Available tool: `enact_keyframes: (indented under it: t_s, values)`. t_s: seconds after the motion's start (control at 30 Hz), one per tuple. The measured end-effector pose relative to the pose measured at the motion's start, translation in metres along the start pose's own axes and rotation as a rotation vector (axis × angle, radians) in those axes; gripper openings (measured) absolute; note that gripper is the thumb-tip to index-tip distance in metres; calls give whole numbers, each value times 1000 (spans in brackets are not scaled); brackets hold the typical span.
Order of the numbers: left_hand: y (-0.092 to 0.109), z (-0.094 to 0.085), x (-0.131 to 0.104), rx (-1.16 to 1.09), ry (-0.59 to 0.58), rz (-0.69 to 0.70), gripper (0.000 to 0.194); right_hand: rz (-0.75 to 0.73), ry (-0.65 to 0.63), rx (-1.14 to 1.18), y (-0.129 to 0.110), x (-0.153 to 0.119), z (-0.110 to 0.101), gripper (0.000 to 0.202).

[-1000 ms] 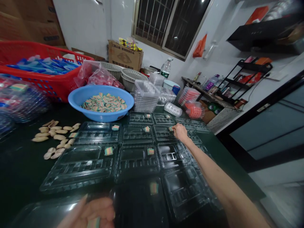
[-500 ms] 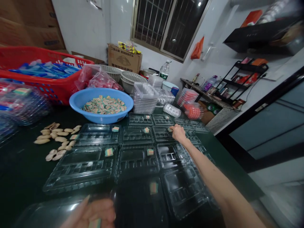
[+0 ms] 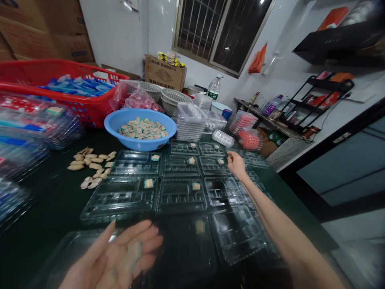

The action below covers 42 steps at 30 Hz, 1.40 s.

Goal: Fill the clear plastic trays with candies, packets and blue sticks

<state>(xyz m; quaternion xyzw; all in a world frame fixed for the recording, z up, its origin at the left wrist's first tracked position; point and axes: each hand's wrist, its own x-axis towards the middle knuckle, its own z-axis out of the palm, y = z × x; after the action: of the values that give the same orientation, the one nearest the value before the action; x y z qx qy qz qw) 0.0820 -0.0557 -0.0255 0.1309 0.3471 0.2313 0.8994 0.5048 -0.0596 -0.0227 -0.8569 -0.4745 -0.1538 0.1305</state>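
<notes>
My left hand [image 3: 120, 257] is palm up at the bottom, blurred, its fingers loosely spread. On its palm lie small pastel-striped blocks [image 3: 134, 253]. My right hand [image 3: 236, 163] reaches over the clear plastic trays, its fingers curled; whether anything is between them is hidden. Just left of it, a striped block [image 3: 220, 161] sits in the upper right part of a tray [image 3: 207, 167]. Other trays in rows hold one such block each, like this block [image 3: 196, 186]. One nearer tray [image 3: 221, 196] shows no block.
A blue basin [image 3: 140, 144] full of striped blocks stands behind the trays. Peanut-shaped pieces [image 3: 96, 165] lie to the left. Beyond are a red basket [image 3: 93, 118] of blue items, stacked filled trays [image 3: 39, 124] and a stack of clear containers [image 3: 190, 124].
My right hand has moved off a block, leaving it in the tray, and shifted right. My left hand has risen further into view with its fingers more spread. The view has turned slightly left.
</notes>
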Motion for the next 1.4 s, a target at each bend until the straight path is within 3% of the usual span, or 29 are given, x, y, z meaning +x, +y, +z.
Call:
enact_keyframes:
  t_s: [0.1, 0.17, 0.23, 0.33, 0.47, 0.67, 0.93, 1.13, 1.4]
  values:
    - [-4, 16, -3, -84, -72, 59, 42, -79, 10, 142, -27, -29, -24, 31]
    - [-7, 23, -1, -163, -163, 53, 46, -185, -1, 270, -60, -58, -43, 26]
    - [-10, 24, 1, -227, -225, 58, 53, -381, 32, 520, -99, -94, -64, 16]
    - [-14, 22, -1, -275, -280, 60, 56, -625, -79, 652, -153, -146, -90, 14]
    - [-16, 18, -10, -278, -264, 49, 49, -763, -232, 574, -193, -181, -96, 20]
    - [-19, 15, -18, -242, -267, 49, 48, -855, -345, 444, -203, -182, -91, 17]
    - [-22, 12, -16, -217, -329, 30, 52, -737, -430, 686, -192, -177, -91, 13]
    - [-21, 12, -17, -187, -266, 30, 54, -718, -648, 771, -194, -173, -107, 17]
    - [-23, 11, -19, -150, -203, 87, 55, -612, -568, 698, -205, -188, -98, 14]
